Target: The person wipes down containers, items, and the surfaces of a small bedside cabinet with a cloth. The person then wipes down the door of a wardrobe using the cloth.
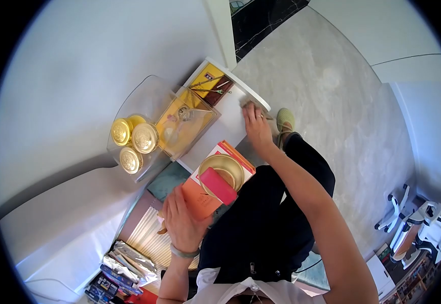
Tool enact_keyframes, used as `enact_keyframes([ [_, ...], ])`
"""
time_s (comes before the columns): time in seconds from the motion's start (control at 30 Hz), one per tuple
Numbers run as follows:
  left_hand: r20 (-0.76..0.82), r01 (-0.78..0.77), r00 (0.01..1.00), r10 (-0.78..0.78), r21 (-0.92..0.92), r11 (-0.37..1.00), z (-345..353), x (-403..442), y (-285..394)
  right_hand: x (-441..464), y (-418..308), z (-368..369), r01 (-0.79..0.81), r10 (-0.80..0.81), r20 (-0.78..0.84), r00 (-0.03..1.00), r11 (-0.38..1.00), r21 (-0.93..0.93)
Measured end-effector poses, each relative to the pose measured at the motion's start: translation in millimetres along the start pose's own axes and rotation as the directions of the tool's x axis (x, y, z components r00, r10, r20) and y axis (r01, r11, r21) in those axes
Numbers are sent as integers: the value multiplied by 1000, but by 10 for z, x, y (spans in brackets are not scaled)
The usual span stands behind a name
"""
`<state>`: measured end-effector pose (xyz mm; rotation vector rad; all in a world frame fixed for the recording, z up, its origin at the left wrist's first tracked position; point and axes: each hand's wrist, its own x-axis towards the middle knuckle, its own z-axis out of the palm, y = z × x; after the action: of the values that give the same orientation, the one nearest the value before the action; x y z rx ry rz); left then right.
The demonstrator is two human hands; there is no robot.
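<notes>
My right hand (256, 124) is closed on a greyish cloth (246, 103), partly hidden by the fingers, at the edge of a white cabinet top (233, 114). My left hand (182, 218) grips the near side of an orange book (198, 201), its thumb hidden from me. More books (247, 164) with orange and white edges lie stacked with it, over my thigh. On the stack sits a round gold tin (236, 169), with a pink-red box (217, 185) lying across its mouth.
On the cabinet stand a clear acrylic box (200, 129) and several gold-lidded jars (145, 138), near a yellow box (205, 78) and a dark red booklet (219, 91). Papers (129, 261) are piled lower left. White chair bases (423, 223) stand at the right.
</notes>
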<state>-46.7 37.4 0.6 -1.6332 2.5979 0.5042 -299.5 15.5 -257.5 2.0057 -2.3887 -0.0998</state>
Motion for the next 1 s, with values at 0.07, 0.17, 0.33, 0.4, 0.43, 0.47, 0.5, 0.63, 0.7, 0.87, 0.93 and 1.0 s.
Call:
enact_keyframes([
  [0.07, -5, -6, 1000, 6, -12, 1000, -10, 15, 2, -210, 210, -40, -106, 88, 178, 980, 990, 97],
  [0.17, 2, -2, 1000, 2, -27, 1000, -52, -10, -24, -502, 502, -82, -472, 187, 676, 713, 840, 266],
  [0.33, 13, 32, 999, -31, -40, 999, -4, -61, -26, -336, 651, -548, -514, 174, 483, 858, 289, 808],
  [0.4, -6, 23, 1000, -23, -12, 1000, 23, -89, -43, -104, 568, -562, -519, 101, 511, 854, 99, 849],
  [0.43, -21, 17, 1000, -16, 12, 1000, 28, -112, -47, -28, 494, -574, -522, 22, 526, 850, -93, 848],
  [0.47, -22, 19, 1000, -19, 15, 1000, 20, -129, -49, -12, 360, -628, -521, 19, 524, 851, -95, 848],
  [0.5, -8, 28, 1000, -28, 20, 999, 11, -145, -56, -30, 189, -691, -364, 171, 321, 932, 429, 827],
  [0.63, 16, 37, 999, -37, 14, 999, -21, -173, -72, 42, -228, -529, -40, 73, -43, 996, 853, 520],
  [0.7, 18, 39, 999, -39, 10, 999, -9, -203, -108, 77, -313, -264, -92, 123, -18, 992, 826, 557],
  [0.87, 30, 50, 998, -50, 6, 999, -44, -244, -128, 23, -445, 29, -50, -11, 131, 991, 888, 457],
  [0.93, 50, 78, 996, -76, -42, 996, -64, -248, -147, -105, -602, -48, -44, -20, 136, 990, 890, 453],
  [1.0, 52, 80, 996, -78, -39, 996, -81, -289, -170, -160, -806, -39, -46, -12, 143, 990, 918, 394],
])
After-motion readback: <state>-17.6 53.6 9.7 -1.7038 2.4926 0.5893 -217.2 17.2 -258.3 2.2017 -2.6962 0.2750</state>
